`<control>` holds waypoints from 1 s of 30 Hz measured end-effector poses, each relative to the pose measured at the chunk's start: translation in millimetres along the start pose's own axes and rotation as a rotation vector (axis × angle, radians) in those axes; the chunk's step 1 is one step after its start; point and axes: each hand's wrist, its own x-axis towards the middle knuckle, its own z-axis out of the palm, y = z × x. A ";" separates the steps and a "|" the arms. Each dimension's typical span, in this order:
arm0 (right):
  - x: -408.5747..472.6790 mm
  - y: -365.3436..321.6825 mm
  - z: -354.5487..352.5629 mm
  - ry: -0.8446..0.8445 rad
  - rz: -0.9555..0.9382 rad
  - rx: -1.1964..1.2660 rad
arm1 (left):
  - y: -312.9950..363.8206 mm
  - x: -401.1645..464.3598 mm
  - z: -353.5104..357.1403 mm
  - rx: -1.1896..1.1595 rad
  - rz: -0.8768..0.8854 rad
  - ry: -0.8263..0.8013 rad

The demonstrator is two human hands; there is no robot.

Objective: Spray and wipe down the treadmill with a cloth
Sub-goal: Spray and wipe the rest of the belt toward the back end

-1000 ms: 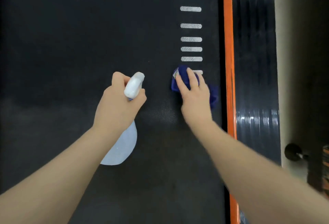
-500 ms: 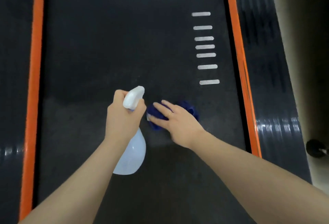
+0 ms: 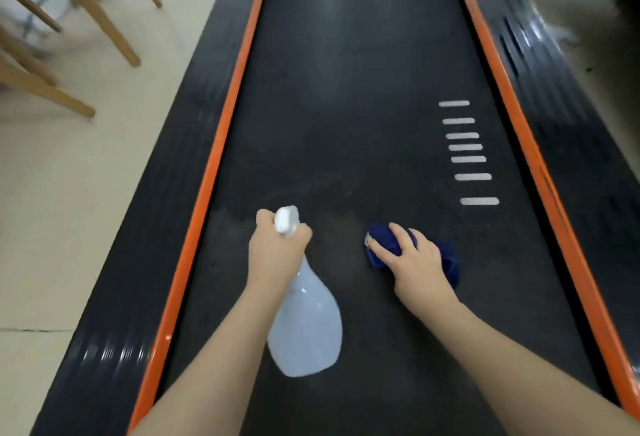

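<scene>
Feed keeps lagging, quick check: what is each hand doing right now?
Left hand: grips the spray bottle by its neck.
Right hand: fingers flat, pressing the blue cloth on the treadmill belt.

wooden chair legs — beige floor

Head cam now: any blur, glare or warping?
Head view: chair legs and floor smeared by motion blur; streaky glare on the left side rail; orange strips splay from wide-angle distortion; hands, spray bottle and cloth fairly sharp.

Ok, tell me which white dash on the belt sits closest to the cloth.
The nearest-to-camera white dash, last and longest of the seven, just beyond the blue cloth.
</scene>
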 end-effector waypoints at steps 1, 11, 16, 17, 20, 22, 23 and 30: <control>0.2 -5.3 -4.7 -0.002 0.023 -0.029 | -9.9 -0.9 -11.3 0.017 -0.005 -0.001; -5.4 -89.0 -18.3 0.168 -0.175 -0.011 | -72.3 4.9 -75.6 -0.009 -0.065 0.126; -23.8 -90.0 -6.9 0.158 0.052 0.161 | -88.8 -27.3 -67.3 0.050 -0.028 -0.102; -25.2 -84.6 -5.1 0.179 0.100 0.206 | -86.9 -32.1 -61.8 0.071 0.004 -0.162; -26.2 -67.1 -4.0 0.236 0.241 0.367 | -73.1 -42.5 -53.3 0.069 0.091 -0.217; -23.7 -58.7 -4.0 0.281 0.265 0.457 | -72.8 -47.0 -53.9 -0.023 0.105 -0.164; -22.2 -57.6 -4.3 0.301 0.260 0.478 | -74.4 -49.2 -56.3 -0.072 0.088 -0.126; 9.5 -118.1 14.9 0.389 0.036 0.426 | -75.9 -41.7 -95.6 -0.141 0.236 0.123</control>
